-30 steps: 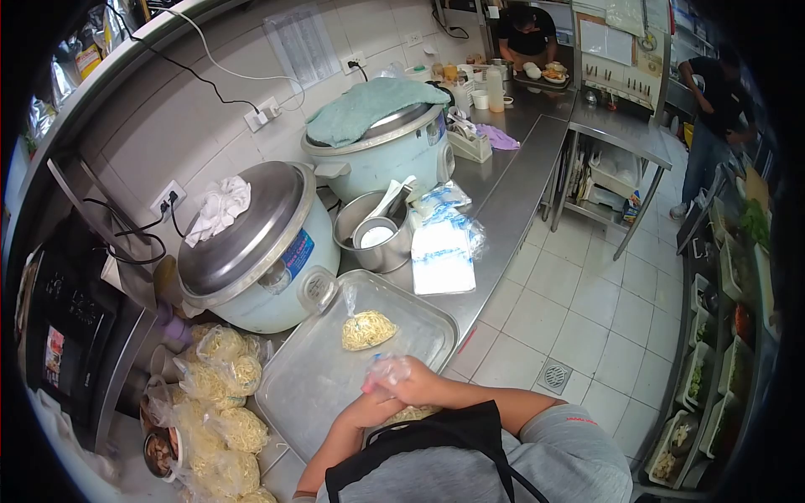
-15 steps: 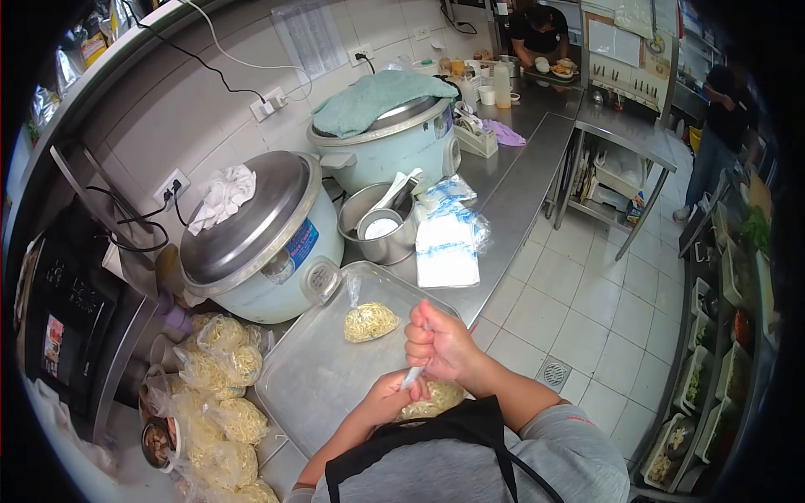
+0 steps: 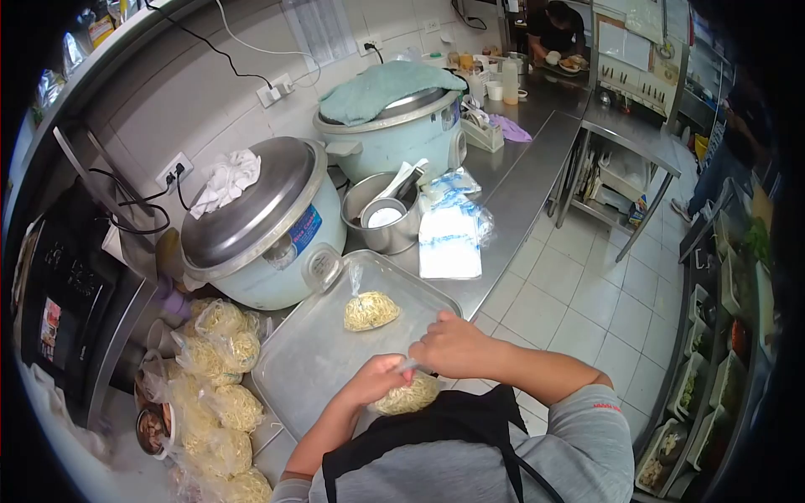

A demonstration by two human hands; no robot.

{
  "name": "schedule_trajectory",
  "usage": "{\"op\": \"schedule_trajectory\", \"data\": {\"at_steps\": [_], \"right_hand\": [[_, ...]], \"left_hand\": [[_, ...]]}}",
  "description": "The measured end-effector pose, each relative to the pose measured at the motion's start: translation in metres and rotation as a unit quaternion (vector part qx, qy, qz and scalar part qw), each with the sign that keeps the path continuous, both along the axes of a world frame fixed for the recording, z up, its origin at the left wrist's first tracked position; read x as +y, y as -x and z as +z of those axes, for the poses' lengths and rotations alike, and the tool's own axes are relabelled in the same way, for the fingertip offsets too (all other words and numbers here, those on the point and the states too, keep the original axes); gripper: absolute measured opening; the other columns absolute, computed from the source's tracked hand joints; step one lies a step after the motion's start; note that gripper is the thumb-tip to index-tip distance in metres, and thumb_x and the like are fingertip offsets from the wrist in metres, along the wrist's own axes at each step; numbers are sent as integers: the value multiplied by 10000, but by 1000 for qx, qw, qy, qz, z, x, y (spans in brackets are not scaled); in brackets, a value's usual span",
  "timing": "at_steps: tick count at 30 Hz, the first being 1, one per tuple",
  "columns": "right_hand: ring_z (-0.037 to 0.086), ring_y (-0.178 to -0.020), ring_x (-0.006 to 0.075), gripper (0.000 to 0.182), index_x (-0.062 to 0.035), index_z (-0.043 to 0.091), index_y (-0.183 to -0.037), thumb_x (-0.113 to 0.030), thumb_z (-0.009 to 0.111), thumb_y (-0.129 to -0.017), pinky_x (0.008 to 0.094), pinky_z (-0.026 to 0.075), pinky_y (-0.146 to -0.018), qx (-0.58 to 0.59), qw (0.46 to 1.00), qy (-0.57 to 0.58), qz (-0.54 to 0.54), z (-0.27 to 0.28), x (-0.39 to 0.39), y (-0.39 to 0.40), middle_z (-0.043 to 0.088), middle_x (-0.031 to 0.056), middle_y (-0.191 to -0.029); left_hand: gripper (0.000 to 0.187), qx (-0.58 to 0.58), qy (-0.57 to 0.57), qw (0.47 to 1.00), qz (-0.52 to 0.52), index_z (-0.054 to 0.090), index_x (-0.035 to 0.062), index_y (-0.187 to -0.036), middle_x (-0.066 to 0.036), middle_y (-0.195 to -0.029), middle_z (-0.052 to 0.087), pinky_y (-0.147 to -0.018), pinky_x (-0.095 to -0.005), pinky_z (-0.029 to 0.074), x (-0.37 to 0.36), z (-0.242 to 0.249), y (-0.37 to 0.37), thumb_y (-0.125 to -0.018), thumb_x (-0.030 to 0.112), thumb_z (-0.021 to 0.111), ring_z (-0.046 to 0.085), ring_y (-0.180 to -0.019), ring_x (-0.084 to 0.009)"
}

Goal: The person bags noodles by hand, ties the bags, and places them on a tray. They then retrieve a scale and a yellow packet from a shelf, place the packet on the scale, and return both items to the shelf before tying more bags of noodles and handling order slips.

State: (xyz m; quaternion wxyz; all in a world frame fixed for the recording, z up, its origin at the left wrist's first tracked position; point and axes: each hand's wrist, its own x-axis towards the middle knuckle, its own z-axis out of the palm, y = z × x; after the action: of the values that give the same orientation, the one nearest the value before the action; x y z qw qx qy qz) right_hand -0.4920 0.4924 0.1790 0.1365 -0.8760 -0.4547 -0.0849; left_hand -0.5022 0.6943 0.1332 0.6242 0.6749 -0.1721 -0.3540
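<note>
- Dropped from its raised fist half a second ago, the right hand (image 3: 453, 345) is now lower and turned palm-down near the right edge of the tray (image 3: 310, 369), its elbow swung outward.
- Over the near part of the tray, the left hand (image 3: 377, 381) stays low, close to where it was; the second noodle bag (image 3: 371, 312) has kept its place on the tray's far half.
- Right grip: fingers curled closed at the upper end of the bag neck (image 3: 408, 366).
- Left grip: closed around the same neck, lower down, just above the noodles.
- Held noodle bag (image 3: 408, 396): at the tray's near right side, against the apron (image 3: 444, 427); whether it touches the tray cannot be told.
- Its lower part is hidden by the apron, the right fingertips are turned from view, and a knot cannot be made out.
- Far beyond the tray, to the right, a standing person (image 3: 740, 138) is dim and partly lost in the dark rim.
</note>
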Motion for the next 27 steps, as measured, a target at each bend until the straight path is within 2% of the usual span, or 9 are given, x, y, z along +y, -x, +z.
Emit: {"op": "schedule_trajectory", "data": {"at_steps": [2, 9, 14, 17, 19, 22, 23, 25, 27], "right_hand": [[534, -626, 193, 135, -133, 511, -681, -253, 519, -742, 327, 337, -611, 57, 997, 47, 11, 1, -5, -2, 523, 33, -553], [545, -656, 246, 243, -86, 520, -695, -304, 481, -796, 367, 359, -604, 112, 989, -96, 18, 12, -18, -3, 561, 65, -656], [547, -666, 221, 215, -72, 545, -754, -272, 492, -812, 345, 401, -591, 203, 945, -226, 120, 8, -23, -16, 559, 73, -698], [549, -678, 155, 188, -78, 551, -844, -259, 502, -820, 294, 432, -597, 399, 827, -373, 135, -28, 9, -47, 553, 23, -701], [521, -722, 76, 159, -94, 538, -878, -239, 500, -827, 227, 423, -592, 690, 445, -568, 62, -29, 49, -38, 539, -4, -768], [465, -620, 91, 123, -129, 503, -816, -252, 510, -818, 255, 399, -593, 672, 302, -671, 81, -58, 104, -39, 496, -27, -708], [410, -556, 97, 141, -136, 486, -753, -257, 490, -827, 259, 373, -569, 678, 346, -645, 62, -78, 107, -48, 436, -42, -617], [372, -524, 86, 158, -120, 473, -712, -234, 471, -821, 214, 305, -495, 697, 372, -613, -31, -69, 107, -40, 377, -50, -551], [378, -523, 85, 164, -116, 483, -710, -230, 465, -826, 218, 313, -494, 715, 352, -603, -40, -65, 108, -33, 395, -49, -560]], "left_hand": [[97, -74, -17, 997, 18, 555, 14, -800, -21, -839, 523, -710, -241, 388, 3, 12, 4, -762, 103, 544, 491, -808, -112], [113, -416, -169, 893, -21, 588, 66, -848, -49, -883, 561, -831, -326, 328, 19, 39, -5, -756, 114, 542, 487, -928, -205], [86, -432, -136, 891, -34, 597, 39, -797, -57, -899, 573, -832, -325, 338, 14, 87, 11, -753, 79, 536, 497, -933, -216], [84, -341, -49, 933, 102, 600, 32, -794, -82, -914, 577, -836, -317, 351, 0, 87, 3, -746, 62, 538, 488, -968, -206], [84, -301, -26, 915, 267, 599, 30, -794, -115, -945, 567, -839, -312, 356, -14, 69, -16, -739, 62, 546, 482, -990, -203], [84, -337, 0, 819, 464, 602, 23, -775, -177, -1028, 525, -834, -308, 363, -9, 16, -50, -731, 85, 566, 483, -991, -225], [86, -256, 65, 829, 493, 606, 25, -766, -198, -1070, 494, -846, -309, 354, -7, 8, -52, -726, 93, 570, 472, -1012, -240], [81, -314, 28, 800, 511, 600, 28, -757, -201, -1045, 510, -855, -310, 343, -2, -5, -53, -734, 91, 556, 447, -1052, -243], [74, -310, -6, 802, 510, 592, 30, -742, -182, -997, 539, -859, -319, 338, 1, -9, -50, -737, 91, 548, 429, -1074, -245]]}}
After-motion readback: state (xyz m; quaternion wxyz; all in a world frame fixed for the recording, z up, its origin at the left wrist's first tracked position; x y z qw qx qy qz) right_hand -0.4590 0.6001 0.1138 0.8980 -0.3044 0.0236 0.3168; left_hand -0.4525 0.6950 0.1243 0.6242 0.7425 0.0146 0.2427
